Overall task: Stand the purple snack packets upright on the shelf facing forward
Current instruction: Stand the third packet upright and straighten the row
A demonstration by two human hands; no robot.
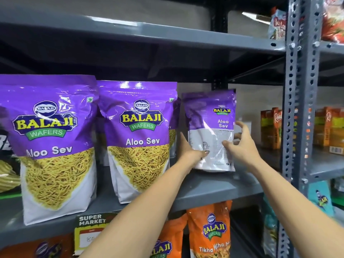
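Two purple Aloo Sev packets stand upright and face forward on the grey shelf: one at the left, one in the middle. More purple packets show behind the middle one. To the right, a third purple packet is upright with its printed back side toward me. My left hand grips its lower left edge. My right hand holds its lower right side, thumb on the front. Its bottom looks just above or touching the shelf; I cannot tell which.
Orange snack packets hang on the shelf below, beside a supermarket price tag. A grey perforated upright bounds the bay on the right. Juice cartons stand behind it. A black packet sits at the far left.
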